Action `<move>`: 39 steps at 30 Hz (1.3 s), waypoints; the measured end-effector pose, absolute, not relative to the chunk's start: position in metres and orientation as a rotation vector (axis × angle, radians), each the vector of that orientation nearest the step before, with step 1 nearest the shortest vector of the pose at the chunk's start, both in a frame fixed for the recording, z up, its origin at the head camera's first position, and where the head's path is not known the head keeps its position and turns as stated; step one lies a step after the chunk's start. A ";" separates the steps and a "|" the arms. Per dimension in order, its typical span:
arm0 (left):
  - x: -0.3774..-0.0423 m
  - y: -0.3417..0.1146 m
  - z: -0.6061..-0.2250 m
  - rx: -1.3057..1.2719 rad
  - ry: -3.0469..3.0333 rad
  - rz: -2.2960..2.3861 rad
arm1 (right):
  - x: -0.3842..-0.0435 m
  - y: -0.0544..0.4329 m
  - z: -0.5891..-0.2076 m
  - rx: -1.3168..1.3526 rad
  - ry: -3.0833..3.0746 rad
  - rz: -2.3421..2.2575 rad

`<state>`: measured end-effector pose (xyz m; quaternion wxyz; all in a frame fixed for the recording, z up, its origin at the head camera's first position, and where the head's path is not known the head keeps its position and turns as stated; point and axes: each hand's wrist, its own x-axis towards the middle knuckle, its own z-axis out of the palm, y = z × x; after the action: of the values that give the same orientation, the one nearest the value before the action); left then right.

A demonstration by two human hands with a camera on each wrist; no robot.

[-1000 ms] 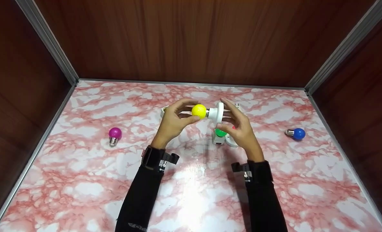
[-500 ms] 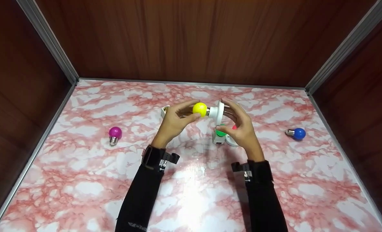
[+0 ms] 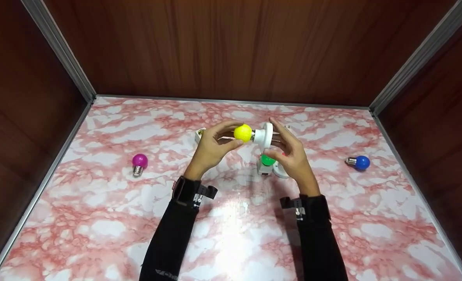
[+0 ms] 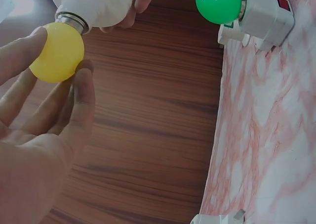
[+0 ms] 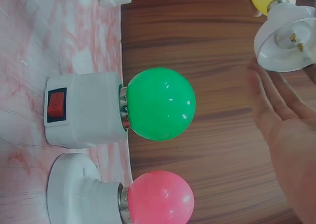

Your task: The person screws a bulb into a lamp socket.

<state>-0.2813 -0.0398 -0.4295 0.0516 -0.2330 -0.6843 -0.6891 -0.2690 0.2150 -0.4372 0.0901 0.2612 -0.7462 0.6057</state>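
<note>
My left hand [image 3: 211, 148] pinches a yellow light bulb [image 3: 243, 133] between thumb and fingertips, up off the table. The bulb's metal base sits partly inside a white lamp holder [image 3: 262, 136], and some of its thread still shows in the left wrist view. By the holder's round flange, my right hand [image 3: 292, 152] grips it with thumb and fingers. The right wrist view shows the holder's hollow back [image 5: 289, 41] with brass screws inside. Below the right hand stand a green bulb [image 5: 161, 104] in a white switched socket [image 5: 84, 110] and a pink bulb [image 5: 160, 198] in a round holder [image 5: 79, 189].
A magenta bulb [image 3: 140, 160] lies on the left of the marbled table [image 3: 98, 230]. To the right lies a blue bulb [image 3: 361, 162]. Partly behind the left hand is another white socket [image 3: 199, 134]. Brown wood-grain panels [image 3: 231, 50] wall in the back and sides.
Both hands keep hold of the bulb and the lamp holder in nearly the same place. The left fingers have shifted slightly on the yellow bulb.
</note>
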 end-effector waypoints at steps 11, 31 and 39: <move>-0.281 -0.037 -0.429 -0.726 -2.054 -2.095 | -0.268 0.216 -0.436 0.660 -2.296 1.842; -0.281 -0.035 -0.429 -0.578 -1.979 -2.129 | -0.268 0.210 -0.437 0.747 -2.159 1.764; -0.281 -0.037 -0.429 -0.659 -1.982 -2.138 | -0.268 0.213 -0.437 0.703 -2.257 1.800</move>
<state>-0.2810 -0.0372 -0.4288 0.0764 -0.2200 -0.6611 -0.7132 -0.2680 0.2133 -0.4372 0.0848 0.2358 -0.7568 0.6037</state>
